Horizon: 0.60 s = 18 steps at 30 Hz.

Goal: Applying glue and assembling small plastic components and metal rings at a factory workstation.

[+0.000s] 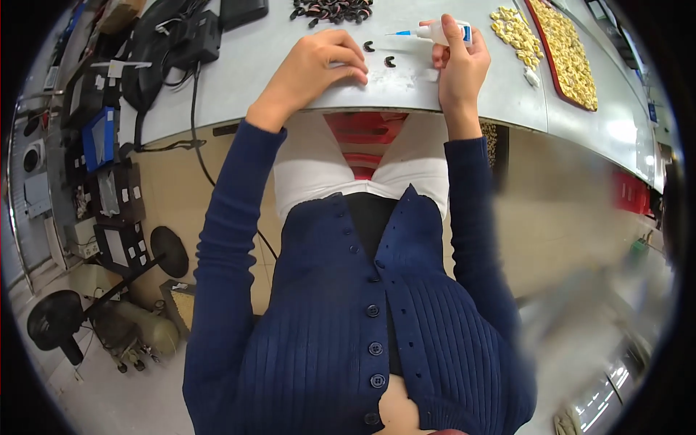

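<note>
My right hand (461,72) grips a small white squeeze bottle (435,34) with a thin blue needle tip that points left over the table (406,90). My left hand (322,64) rests at the table's near edge, its fingers curled toward the thumb. Something pale shows between them, too small to make out. Two small black curved pieces lie between my hands, one black piece (368,46) a little farther off and the other black piece (390,61) nearer. Beyond my left hand is a pile of similar black pieces (332,11), some with pinkish edges.
Gold-coloured small pieces (516,36) lie loose right of my right hand, beside a crumpled white scrap (532,77). Farther right, a red tray (562,90) holds many more. At left are a black device (197,40) and a cable (194,109) hanging over the table edge.
</note>
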Available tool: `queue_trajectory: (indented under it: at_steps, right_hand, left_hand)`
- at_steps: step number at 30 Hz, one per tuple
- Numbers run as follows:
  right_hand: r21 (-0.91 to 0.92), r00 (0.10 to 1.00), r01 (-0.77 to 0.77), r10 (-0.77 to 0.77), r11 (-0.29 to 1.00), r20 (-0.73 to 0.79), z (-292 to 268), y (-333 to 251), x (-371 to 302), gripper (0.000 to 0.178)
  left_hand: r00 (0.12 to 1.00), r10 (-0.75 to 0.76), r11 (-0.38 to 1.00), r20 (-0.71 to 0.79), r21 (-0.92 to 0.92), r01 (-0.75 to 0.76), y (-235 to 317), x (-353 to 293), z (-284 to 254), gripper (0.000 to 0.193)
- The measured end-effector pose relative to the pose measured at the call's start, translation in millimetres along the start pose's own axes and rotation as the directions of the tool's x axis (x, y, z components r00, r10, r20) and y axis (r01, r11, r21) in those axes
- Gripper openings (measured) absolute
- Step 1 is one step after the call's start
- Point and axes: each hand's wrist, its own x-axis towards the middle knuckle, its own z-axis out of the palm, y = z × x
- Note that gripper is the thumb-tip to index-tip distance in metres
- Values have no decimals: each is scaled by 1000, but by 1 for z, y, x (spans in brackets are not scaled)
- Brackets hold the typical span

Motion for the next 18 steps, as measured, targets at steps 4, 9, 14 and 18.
queue_trajectory:
  at_steps: [4,9,14,18]
  right_hand:
    - [-31,1000,-17,17,999,18,-7,7,1,24]
    - [-15,997,-21,22,1000,79,-5,5,-1,25]
    - [-35,988,-33,38,999,149,-3,1,-5,25]
    - [-63,974,-43,56,997,220,-1,-2,-9,22]
  left_hand:
    - [992,-68,998,-102,-9,67,1,-10,13,15]
    - [963,24,963,-267,265,49,8,-21,18,19]
    - [954,-104,977,-282,151,151,15,-22,18,22]
    - [931,-182,979,-317,34,203,11,-22,21,32]
